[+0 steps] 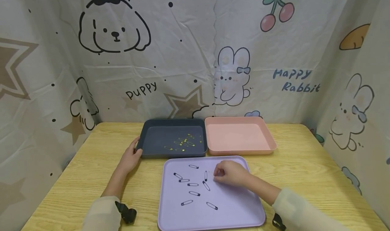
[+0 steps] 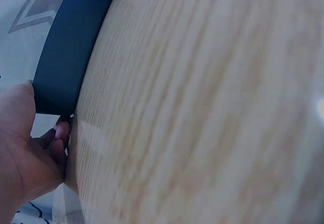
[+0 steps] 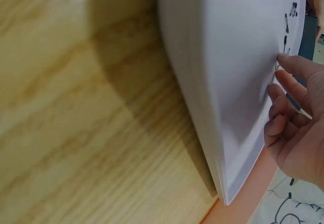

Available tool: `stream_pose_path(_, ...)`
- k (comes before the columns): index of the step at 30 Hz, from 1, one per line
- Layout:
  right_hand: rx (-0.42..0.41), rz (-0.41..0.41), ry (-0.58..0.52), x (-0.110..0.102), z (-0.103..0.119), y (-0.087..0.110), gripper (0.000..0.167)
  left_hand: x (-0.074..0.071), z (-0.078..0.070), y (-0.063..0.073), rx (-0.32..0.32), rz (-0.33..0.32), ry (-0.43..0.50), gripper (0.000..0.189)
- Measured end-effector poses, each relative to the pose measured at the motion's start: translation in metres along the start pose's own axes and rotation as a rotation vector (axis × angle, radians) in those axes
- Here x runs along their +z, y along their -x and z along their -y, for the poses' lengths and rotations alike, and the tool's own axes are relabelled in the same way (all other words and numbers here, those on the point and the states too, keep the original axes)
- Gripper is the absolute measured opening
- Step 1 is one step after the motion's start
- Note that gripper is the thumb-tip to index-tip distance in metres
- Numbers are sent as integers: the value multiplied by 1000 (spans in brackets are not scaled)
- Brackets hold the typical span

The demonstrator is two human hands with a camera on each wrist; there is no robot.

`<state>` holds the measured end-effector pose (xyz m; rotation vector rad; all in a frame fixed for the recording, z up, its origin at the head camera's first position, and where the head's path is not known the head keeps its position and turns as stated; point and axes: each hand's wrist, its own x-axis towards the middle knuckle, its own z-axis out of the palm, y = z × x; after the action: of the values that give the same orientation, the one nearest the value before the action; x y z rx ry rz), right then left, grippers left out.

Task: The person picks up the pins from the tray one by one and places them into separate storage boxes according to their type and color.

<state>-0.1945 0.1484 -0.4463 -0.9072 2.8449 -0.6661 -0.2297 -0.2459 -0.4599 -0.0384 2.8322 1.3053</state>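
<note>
My left hand [image 1: 130, 157] holds the left edge of a dark blue tray [image 1: 158, 129]; in the left wrist view the thumb [image 2: 25, 90] lies against its wall and the fingers curl near the bottom corner. Several gold safety pins [image 1: 180, 150] lie in that tray. Over a lilac tray [image 1: 234, 207] is my right hand [image 1: 232, 172], thumb and forefinger pinched together. Between those fingertips in the right wrist view shows a tiny yellowish bit of a safety pin [image 3: 277, 68], mostly hidden. Several dark-headed safety pins [image 1: 194, 193] lie scattered to the left of this hand.
A pink tray [image 1: 237, 152] stands at the back, right beside the dark blue one. All three trays are on a wooden table [image 1: 298, 163]. A printed cloth [image 1: 182, 55] hangs behind and at both sides.
</note>
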Motion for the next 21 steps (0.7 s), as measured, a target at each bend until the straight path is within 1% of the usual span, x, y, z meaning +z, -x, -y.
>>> stream_pose_path(8,-47,-41,164,5,5,1,4,0,2,-1,-3,-2,-1,59)
stream_pose_path(11,-60,-64,205,8,5,1,5,-1,2,-1,-4,-1,-4,59)
stream_pose_path(16,-79,-112,211,11,4,1,5,0,3,-1,3,-10,-10,59)
stream_pose_path(21,-61,-148,181,6,3,0,4,1,4,-3,16,-20,-9,59)
